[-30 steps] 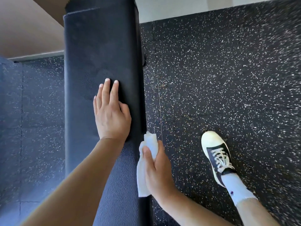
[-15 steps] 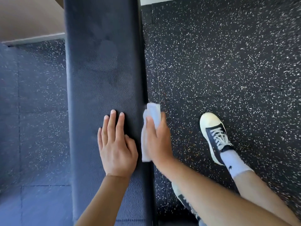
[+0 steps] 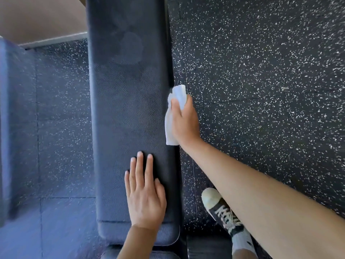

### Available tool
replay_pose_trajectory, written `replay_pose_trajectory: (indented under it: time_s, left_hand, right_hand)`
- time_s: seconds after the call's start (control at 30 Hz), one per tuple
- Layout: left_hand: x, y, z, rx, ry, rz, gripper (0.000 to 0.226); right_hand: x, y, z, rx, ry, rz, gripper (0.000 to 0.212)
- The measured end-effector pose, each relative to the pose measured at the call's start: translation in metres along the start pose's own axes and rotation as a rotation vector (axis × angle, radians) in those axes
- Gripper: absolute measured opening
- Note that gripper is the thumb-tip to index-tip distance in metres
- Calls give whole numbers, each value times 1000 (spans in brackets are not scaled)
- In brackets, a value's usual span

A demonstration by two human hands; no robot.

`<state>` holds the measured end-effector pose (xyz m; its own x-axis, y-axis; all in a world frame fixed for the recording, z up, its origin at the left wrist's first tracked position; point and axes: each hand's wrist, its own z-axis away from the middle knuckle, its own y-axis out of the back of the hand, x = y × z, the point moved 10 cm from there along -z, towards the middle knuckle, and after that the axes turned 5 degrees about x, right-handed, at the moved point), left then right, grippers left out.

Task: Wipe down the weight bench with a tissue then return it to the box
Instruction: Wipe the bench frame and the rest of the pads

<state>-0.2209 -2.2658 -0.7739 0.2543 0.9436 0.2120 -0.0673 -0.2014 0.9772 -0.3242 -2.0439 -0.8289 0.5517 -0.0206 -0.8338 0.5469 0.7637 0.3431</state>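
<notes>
While the left hand (image 3: 145,199) lies flat on the near end of the weight bench (image 3: 127,113), palm down with its fingers straight, close together and pointing away from the person, the right hand (image 3: 183,120) reaches further out along the pad's right edge. Its forearm stretches out nearly straight from the lower right corner, crossing above one shoe (image 3: 222,210). Fingers of the right hand curl around a single white tissue (image 3: 172,116), bunched and pressed against the side of the pad; one end of the tissue pokes out beyond the fingertips and the other hangs out below the wrist. That tissue sits ahead of the left hand and to its right, touching the bench edge. Just one bench pad shows, dark and textured, with faint smudges on its surface beyond both hands. Beneath and to the right of the right hand spreads black speckled floor (image 3: 261,81).
</notes>
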Motion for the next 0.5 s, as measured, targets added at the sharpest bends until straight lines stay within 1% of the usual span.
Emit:
replay_pose_trajectory:
  time_s: [0.07,0.13,0.23,0.27,0.3,0.37,0.43,0.5]
  left_hand:
    - [-3,-1,7,21,20,-11,68]
    - [-3,-2,5,47,20,-20,70]
    - [-7,-3,6,61,9,-10,72]
    - [-8,-1,7,72,8,-11,72]
    - [-6,-1,6,79,4,-13,72]
    - [-4,-2,5,82,2,-12,72]
    - [-6,-1,4,83,2,-28,71]
    - [-5,-1,5,81,4,-19,71]
  right_hand:
    - [4,2,8,0,23,-10,17]
    - [19,8,36,-20,37,-21,18]
    - [71,23,108,-93,-52,-36,21]
    - [89,28,136,-124,-88,-53,19]
    - [105,35,165,-145,-108,-60,15]
    - [128,48,209,-174,-110,-59,17]
    - [143,51,229,-198,-141,-74,21]
    - [145,50,220,-200,-180,-76,15]
